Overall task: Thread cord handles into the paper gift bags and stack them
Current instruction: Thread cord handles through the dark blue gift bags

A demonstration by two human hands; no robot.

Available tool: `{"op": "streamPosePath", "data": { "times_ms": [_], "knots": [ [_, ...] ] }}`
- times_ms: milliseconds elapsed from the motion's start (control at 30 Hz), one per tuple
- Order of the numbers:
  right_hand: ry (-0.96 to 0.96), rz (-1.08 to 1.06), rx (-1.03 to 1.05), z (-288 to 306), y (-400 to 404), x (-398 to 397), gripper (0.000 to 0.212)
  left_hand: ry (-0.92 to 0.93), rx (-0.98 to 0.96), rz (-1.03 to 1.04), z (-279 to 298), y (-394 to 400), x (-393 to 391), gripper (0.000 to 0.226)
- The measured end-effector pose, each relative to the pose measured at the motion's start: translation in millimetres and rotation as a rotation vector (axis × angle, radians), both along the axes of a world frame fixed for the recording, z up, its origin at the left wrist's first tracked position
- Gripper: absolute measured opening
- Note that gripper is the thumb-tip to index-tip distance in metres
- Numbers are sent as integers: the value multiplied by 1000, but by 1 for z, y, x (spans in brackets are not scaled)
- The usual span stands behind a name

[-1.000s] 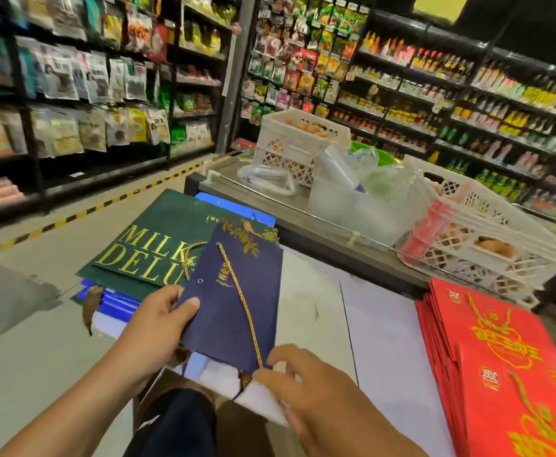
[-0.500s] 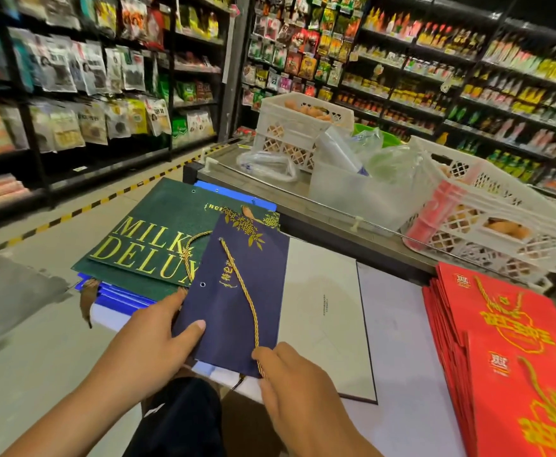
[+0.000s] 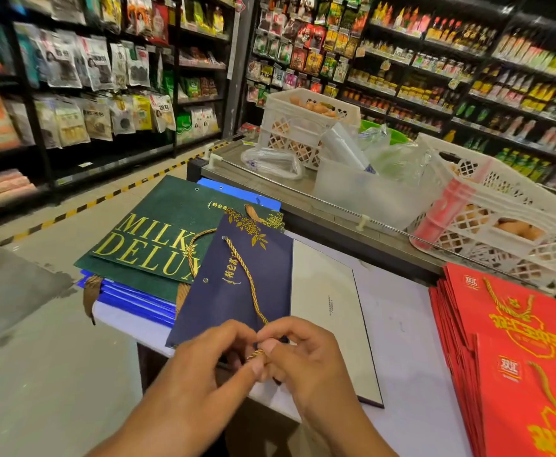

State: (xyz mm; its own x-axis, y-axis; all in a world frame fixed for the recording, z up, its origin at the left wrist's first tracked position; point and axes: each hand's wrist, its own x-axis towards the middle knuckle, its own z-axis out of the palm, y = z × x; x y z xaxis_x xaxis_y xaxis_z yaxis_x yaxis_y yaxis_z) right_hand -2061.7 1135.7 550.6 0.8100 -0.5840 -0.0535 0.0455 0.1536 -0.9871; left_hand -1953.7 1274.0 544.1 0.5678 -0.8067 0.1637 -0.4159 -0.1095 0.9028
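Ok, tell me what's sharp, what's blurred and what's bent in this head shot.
Head view: the navy bag, gold cord and both hands, left and right, read sharp; the shelves behind are soft and smeared; wide-angle distortion bows the counter rail and tilts the racks; dim store light, no hard glare on the red bags.

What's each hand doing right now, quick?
Left hand: fingers pinch the free end of the twisted gold cord lying on the flat navy paper gift bag.
Right hand: fingers pinch the same cord end.

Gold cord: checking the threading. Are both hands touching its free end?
Touching. The head view shows left hand and right hand pinching the gold cord end.
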Motion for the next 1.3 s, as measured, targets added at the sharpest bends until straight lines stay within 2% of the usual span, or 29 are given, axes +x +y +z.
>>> {"op": "streamPosePath", "data": {
  "times_ms": [33, 167, 267, 533, 600, 700, 767, 833, 967, 1100, 1200, 1300],
  "knots": [
    [-28, -11, 48, -1, 0, 1, 6, 3, 8, 5, -3, -3, -3, 18],
    [6, -124, -26, -8, -4, 0, 12, 86, -12, 9, -10, -1, 4, 13],
    [25, -185, -19, -6, -9, -1, 7, 82, -25, 34, -11, 5, 15, 13],
    [116, -298, -106, -6, -12, 3, 21, 107, -164, 163, 2, 19, 38, 23],
    [143, -361, -220, -8, -11, 6, 23, 130, -189, 176, 4, 17, 37, 22],
    [220, -463, -596, -9, -2, 14, 32, 118, -185, 181, 5, 14, 37, 13],
    [179, -444, -759, -5, 9, 19, 39, 6, -157, 187, 7, 11, 40, 9],
    [123, -342, -836, 0, 19, 24, 40, -88, -154, 183, 11, 8, 43, 10],
    [155, -92, -648, 12, 30, 41, 36, -141, -157, 109, 15, 4, 52, 16],
    [166, -42, -460, 15, 25, 55, 19, -120, -165, 109, 14, 3, 67, 17],
    [208, -97, -532, 10, 15, 60, 16, -127, -186, 280, 5, -2, 89, 20],
    [253, -126, -631, 6, 6, 65, 15, -91, -87, 373, -5, -10, 109, 23]
  ]
}}
